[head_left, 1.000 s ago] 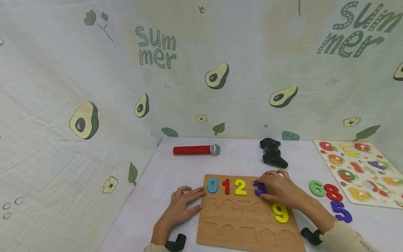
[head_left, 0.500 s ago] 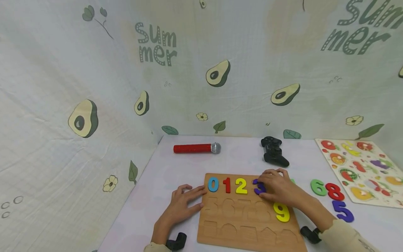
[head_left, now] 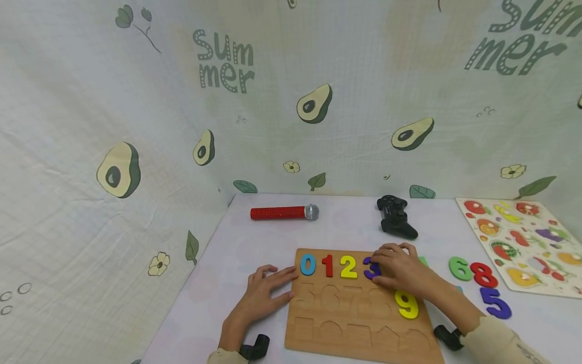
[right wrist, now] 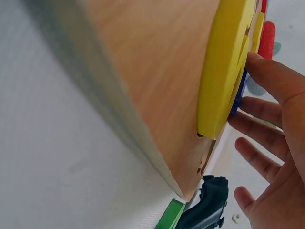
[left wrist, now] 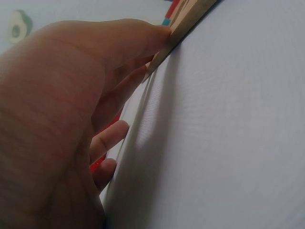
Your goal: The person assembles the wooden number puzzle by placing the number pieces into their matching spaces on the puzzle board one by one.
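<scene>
A wooden number board (head_left: 318,323) lies on the white table. Along its top row sit a blue 0 (head_left: 302,265), a red 1 (head_left: 328,267), a yellow 2 (head_left: 348,274) and a purple 3 (head_left: 374,269). My right hand (head_left: 402,268) pinches the 3 at its right side between thumb and fingers, which partly cover it. A yellow 9 (head_left: 412,305) lies on the board just below this hand; in the right wrist view the yellow piece (right wrist: 214,90) stands raised above the wood. My left hand (head_left: 261,296) touches the board's left edge, thumb and fingers extended.
Right of the board lie a green 6 (head_left: 460,275), a red 8 (head_left: 488,277) and a purple 5 (head_left: 495,306). A green piece (right wrist: 170,214) is half hidden behind the right hand. Further back are a red microphone (head_left: 277,213), a black game controller (head_left: 395,217) and a fruit board (head_left: 523,242).
The purple 3 has shifted slightly left on the board, the right hand moving with it. The left hand keeps its place at the edge. The head view has tilted a little.
</scene>
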A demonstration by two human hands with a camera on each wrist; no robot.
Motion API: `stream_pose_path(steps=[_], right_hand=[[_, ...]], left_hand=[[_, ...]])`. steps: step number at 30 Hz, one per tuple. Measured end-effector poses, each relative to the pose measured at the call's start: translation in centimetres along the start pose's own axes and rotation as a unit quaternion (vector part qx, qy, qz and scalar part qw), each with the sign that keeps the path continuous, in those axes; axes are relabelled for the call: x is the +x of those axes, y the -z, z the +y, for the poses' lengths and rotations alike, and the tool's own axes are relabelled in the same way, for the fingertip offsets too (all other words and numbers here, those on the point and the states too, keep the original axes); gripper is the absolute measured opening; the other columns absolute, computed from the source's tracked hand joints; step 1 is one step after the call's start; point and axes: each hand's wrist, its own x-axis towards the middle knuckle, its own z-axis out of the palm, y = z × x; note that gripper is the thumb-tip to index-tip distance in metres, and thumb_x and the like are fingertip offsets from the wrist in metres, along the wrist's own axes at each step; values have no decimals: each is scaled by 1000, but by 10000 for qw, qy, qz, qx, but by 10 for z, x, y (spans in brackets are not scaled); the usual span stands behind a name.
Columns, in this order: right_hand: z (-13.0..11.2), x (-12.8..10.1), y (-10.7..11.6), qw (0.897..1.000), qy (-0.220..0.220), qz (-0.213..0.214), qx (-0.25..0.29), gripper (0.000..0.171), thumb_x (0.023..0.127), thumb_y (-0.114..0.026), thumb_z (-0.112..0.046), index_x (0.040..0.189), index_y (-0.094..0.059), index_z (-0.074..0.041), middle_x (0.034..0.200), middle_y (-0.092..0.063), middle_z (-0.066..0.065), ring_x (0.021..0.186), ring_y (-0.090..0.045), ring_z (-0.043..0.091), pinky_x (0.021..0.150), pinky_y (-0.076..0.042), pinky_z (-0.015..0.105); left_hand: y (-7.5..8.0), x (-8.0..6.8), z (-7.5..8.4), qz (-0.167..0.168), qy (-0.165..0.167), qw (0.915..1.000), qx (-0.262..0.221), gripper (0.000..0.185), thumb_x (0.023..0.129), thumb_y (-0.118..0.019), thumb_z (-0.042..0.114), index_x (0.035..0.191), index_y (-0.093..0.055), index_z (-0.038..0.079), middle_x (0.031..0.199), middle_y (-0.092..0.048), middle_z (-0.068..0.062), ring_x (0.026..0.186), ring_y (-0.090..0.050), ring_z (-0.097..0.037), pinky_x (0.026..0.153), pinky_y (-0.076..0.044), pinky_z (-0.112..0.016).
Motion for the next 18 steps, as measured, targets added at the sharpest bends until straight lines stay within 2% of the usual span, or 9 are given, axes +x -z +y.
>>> stream_pose_path(steps=[8,18], right_hand=[[4,-7,4,9998,-190,-98,30,48,84,-79,-43,119,-71,-12,121,-67,5,122,-51,34,99,-26,65],[6,-21,11,9988,-374,-99,305,39,88,-76,-38,117,-71,-14,119,-67,3,121,-51,36,100,-23,66]], left_hand=[[-3,2,0,-80,116,9999,-9,49,95,-63,49,142,-57,38,151,-46,18,134,-31,-22,102,-23,-55],[-4,1,-4,-56,142,9999,12,48,95,-61,53,141,-57,41,150,-46,19,133,-32,-22,102,-24,-55]])
